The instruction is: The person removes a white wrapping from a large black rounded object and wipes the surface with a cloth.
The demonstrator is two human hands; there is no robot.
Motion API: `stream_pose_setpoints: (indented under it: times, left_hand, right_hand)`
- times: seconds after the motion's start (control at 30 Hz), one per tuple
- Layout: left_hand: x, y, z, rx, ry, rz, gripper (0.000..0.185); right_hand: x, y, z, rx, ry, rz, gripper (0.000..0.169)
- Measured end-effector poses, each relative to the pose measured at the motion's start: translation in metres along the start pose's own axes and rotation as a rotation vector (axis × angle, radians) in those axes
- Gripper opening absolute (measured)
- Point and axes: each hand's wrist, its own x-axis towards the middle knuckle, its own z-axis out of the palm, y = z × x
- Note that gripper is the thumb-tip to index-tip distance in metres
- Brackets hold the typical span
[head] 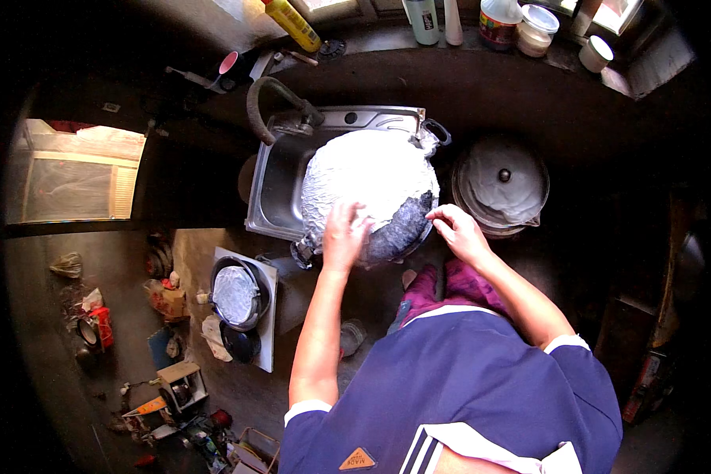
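A large round pan [391, 240], its top mostly covered by a white crinkled sheet [367, 172], rests over the right part of a steel sink [281, 178]. Dark handles stick out at its upper right and lower left. My left hand [345, 234] lies on the near left part of the sheet with its fingers bent. At the pan's right rim is my right hand [457, 228], thumb and fingertips close together; whether they pinch the sheet's edge cannot be told. The lower right of the covering looks dark, in shadow or bare.
Right of the sink stands a lidded pot [503, 183]. A curved faucet [260, 106] arches over the sink's left side. Bottles and jars, among them a yellow bottle [293, 23], line the window sill. Lower left, a white board [268, 320] holds a dark pot [263, 290].
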Motion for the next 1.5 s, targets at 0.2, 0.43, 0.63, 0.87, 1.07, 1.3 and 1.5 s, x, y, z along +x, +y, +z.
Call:
stream_pose_setpoints:
  times: [0.2, 0.43, 0.63, 0.87, 1.07, 1.3, 1.5]
  left_hand:
    - [-0.004, -0.006, 0.009, 0.319, -0.047, 0.164, 0.041]
    - [-0.005, -0.019, 0.012, 0.319, 0.043, 0.155, 0.037]
    - [0.005, -0.019, -0.005, 0.397, 0.034, 0.029, 0.045]
    - [0.013, -0.029, -0.014, 0.205, 0.289, -0.105, 0.026]
    - [0.010, -0.072, -0.018, -0.480, 0.517, -0.514, 0.018]
    - [0.005, -0.103, -0.036, -0.804, 0.755, -0.540, 0.028]
    - [0.001, -0.107, -0.049, -0.925, 0.883, -0.589, 0.022]
  right_hand:
    - [0.004, 0.000, 0.008, 0.024, -0.014, 0.017, 0.014]
    - [0.006, 0.000, 0.001, 0.012, 0.005, 0.022, 0.014]
    - [0.013, 0.004, 0.002, -0.005, 0.027, -0.016, 0.014]
    - [0.021, 0.000, 0.004, -0.034, 0.026, -0.022, 0.015]
    - [0.026, 0.003, 0.005, -0.034, 0.039, -0.022, 0.015]
    - [0.026, 0.002, 0.006, -0.053, 0.048, -0.005, 0.016]
    - [0.027, 0.005, 0.008, -0.026, 0.050, 0.002, 0.015]
